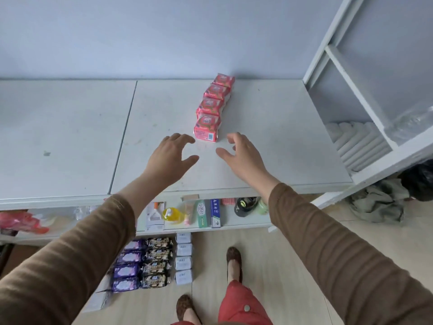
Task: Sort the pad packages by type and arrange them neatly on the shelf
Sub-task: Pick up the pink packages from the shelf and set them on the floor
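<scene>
- Lower shelf, far left: a crumpled pink plastic bag [16, 221] lies under the edge of the white tabletop [65, 137].
- Floor, left of centre: purple pad packages [127, 269] stand in a column of four; just beside them, a column of black-and-gold packages [157, 263]; just right of those, a column of small white packages [184, 258].
- Left hand [169, 154]: hovers over the tabletop, palm down, fingers spread and loosely bent, holding nothing; its fingertips are near the front-left corner of the nearest red package, contact not discernible.
- Lower shelf, centre: a yellow bottle [172, 215], a green tube box [203, 213] and a blue-and-white tube box [215, 213] stand side by side.
- Tabletop, centre: four red pad packages [212, 107] form one row running from the hands back to the wall, each touching the next; the nearest one [206, 127] shows a barcode on its front face.
- Right hand [241, 153]: also palm down and wide, thumb pointing toward the left hand, fingers curled loosely, empty; it sits just right of the nearest red package, apart from it.
- Both brown sleeves [328, 242] reach in from the lower corners.
- Far right: a white shelving unit [356, 73] holds a stack of white packs [358, 146]; dark cloth [379, 202] lies on the floor below.
</scene>
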